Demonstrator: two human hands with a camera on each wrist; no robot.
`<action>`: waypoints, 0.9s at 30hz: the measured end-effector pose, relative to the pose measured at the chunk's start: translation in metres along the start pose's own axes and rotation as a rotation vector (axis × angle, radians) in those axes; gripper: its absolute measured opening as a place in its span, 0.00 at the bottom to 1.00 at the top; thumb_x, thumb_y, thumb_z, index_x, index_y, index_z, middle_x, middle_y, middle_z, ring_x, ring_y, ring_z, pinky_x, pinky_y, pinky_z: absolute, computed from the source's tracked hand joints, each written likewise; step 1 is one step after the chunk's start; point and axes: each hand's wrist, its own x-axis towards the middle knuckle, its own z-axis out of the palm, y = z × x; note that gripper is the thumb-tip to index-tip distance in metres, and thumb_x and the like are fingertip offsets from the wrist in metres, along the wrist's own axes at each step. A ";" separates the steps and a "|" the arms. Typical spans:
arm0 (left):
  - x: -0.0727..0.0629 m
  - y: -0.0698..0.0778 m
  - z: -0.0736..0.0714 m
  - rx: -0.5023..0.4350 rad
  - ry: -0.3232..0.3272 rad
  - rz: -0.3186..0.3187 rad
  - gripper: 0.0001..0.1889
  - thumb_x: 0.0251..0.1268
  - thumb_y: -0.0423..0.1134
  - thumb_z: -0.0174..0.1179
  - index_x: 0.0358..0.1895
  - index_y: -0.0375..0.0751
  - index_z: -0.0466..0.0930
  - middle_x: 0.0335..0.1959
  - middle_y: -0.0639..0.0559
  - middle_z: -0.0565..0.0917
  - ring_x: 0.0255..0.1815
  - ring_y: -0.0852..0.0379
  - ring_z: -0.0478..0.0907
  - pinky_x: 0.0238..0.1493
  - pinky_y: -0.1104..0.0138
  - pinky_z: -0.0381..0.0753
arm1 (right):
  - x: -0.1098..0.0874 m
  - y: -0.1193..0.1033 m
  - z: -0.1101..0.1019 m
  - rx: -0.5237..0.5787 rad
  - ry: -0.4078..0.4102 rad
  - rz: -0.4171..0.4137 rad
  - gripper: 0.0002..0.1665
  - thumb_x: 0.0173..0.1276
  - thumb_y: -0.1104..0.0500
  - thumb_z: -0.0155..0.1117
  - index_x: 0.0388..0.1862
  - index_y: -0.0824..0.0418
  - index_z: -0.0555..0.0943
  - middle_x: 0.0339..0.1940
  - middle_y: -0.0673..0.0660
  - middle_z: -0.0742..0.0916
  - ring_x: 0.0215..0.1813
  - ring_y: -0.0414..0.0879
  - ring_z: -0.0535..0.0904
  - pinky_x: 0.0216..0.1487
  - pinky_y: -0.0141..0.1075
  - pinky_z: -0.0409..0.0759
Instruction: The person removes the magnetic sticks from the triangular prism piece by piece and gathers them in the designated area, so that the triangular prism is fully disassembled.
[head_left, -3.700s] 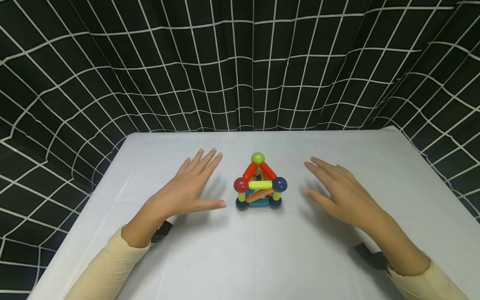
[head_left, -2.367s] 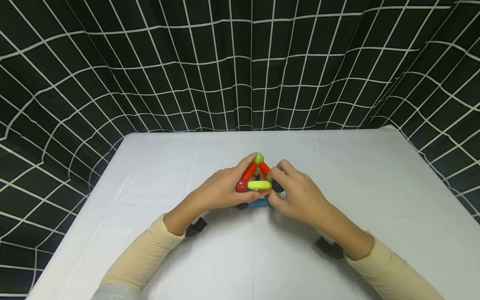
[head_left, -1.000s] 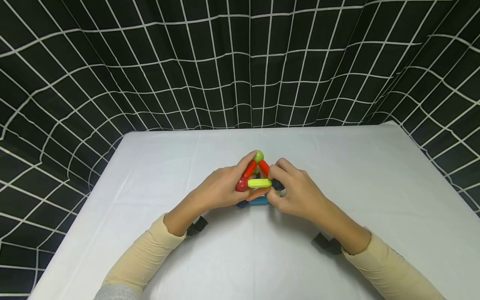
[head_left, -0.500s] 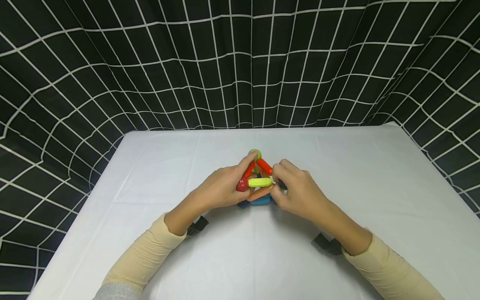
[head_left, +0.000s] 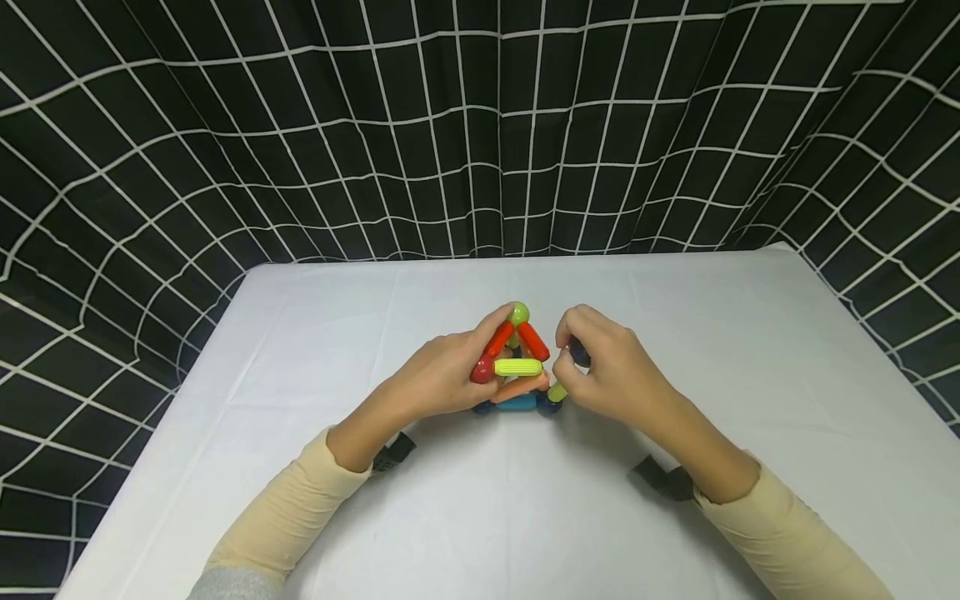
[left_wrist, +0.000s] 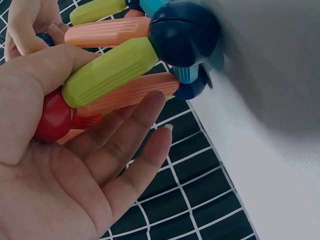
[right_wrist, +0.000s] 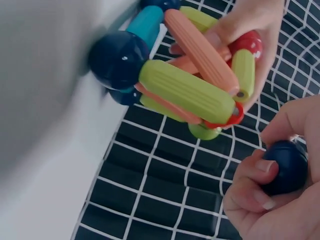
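A frame of magnetic rods and balls stands on the table. My left hand (head_left: pixel 442 375) grips it around its red ball (left_wrist: pixel 54 117), thumb in front and fingers spread behind. A yellow-green rod (head_left: pixel 517 367) and a red rod (head_left: pixel 533 341) have free right ends. At the back is a green ball (head_left: pixel 518 312); low in front lie a blue rod (head_left: pixel 517 402) and a dark blue corner ball (right_wrist: pixel 119 60). My right hand (head_left: pixel 611 367) pinches a dark blue ball (right_wrist: pixel 285 167) with curled fingers, apart from the frame. Below it a short yellow-green rod (head_left: pixel 557 390) tilts right.
A white cloth (head_left: pixel 480 500) covers the table. Behind and along both sides hangs a black curtain (head_left: pixel 480 133) with white grid lines. Dark wrist camera mounts (head_left: pixel 663 478) sit under the wrists.
Both hands came in from the sides and took hold of the frame. My right hand has since pulled the dark blue ball off its right upper corner, moving right; my left hand stays put.
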 end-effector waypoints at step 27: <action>-0.003 -0.003 -0.002 0.018 -0.005 0.007 0.44 0.61 0.42 0.70 0.78 0.50 0.55 0.34 0.54 0.81 0.25 0.60 0.76 0.29 0.70 0.78 | 0.020 0.028 -0.003 0.069 -0.335 0.294 0.18 0.62 0.71 0.56 0.50 0.68 0.66 0.41 0.63 0.72 0.37 0.53 0.71 0.36 0.43 0.75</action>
